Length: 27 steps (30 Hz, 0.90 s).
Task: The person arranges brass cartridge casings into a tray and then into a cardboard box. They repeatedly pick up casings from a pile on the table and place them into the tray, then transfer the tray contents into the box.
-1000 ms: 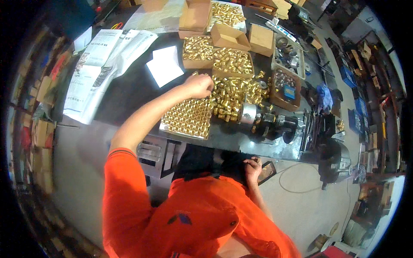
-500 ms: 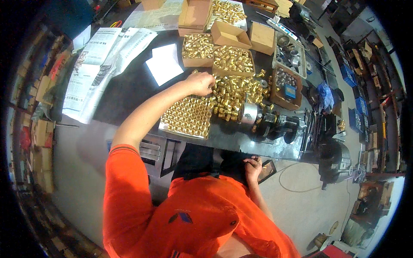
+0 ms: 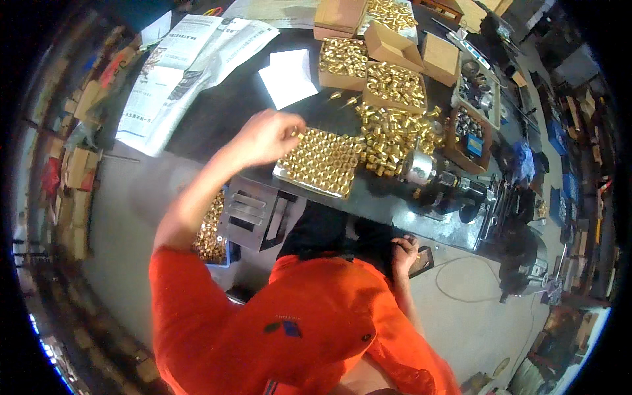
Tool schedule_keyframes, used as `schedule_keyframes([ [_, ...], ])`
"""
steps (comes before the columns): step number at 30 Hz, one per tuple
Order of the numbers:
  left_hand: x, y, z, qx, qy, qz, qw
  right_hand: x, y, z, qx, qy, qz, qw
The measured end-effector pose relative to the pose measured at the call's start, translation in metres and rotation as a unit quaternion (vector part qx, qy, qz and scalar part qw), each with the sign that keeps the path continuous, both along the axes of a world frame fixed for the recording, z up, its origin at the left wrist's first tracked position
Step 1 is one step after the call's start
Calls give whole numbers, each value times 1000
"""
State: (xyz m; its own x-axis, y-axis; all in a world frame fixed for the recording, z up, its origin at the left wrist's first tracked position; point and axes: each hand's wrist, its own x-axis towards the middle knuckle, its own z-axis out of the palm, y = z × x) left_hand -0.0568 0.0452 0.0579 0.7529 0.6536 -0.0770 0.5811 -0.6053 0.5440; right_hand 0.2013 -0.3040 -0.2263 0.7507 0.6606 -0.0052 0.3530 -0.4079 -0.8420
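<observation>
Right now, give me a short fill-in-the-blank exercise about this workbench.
The hand nearest the rowed brass fittings is the ____ one.
The white papers lie to the ____ of the creased newspaper at the bench's left.
The small packet in the carton of metal parts is coloured ____.
Missing words: left; right; blue.

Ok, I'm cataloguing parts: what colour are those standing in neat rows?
The rowed parts are shiny gold, clearest in the head view.

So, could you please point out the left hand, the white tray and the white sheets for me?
Left hand [image 3: 268, 137]: head view, on the middle of the hand.
White tray [image 3: 306, 184]: head view, on its near wall.
White sheets [image 3: 289, 79]: head view, on the middle of the paper.
</observation>
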Motion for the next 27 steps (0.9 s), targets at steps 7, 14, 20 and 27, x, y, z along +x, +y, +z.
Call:
schedule_keyframes([
  [7, -49, -52, -31, 113, -6, -11, 994, 3, 0, -2, 22, -21, 17, 999],
  [14, -47, -55, -47, 135, 44, -14, 990, 6, -4, -12, 21, -48, 10, 999],
  [20, -45, -57, -50, 148, 21, -1, 989, 3, -3, -7, 4, -28, 0, 1000],
  [27, -49, -64, -70, 170, -81, 58, 980, 3, -4, -6, 1, -46, 8, 999],
])
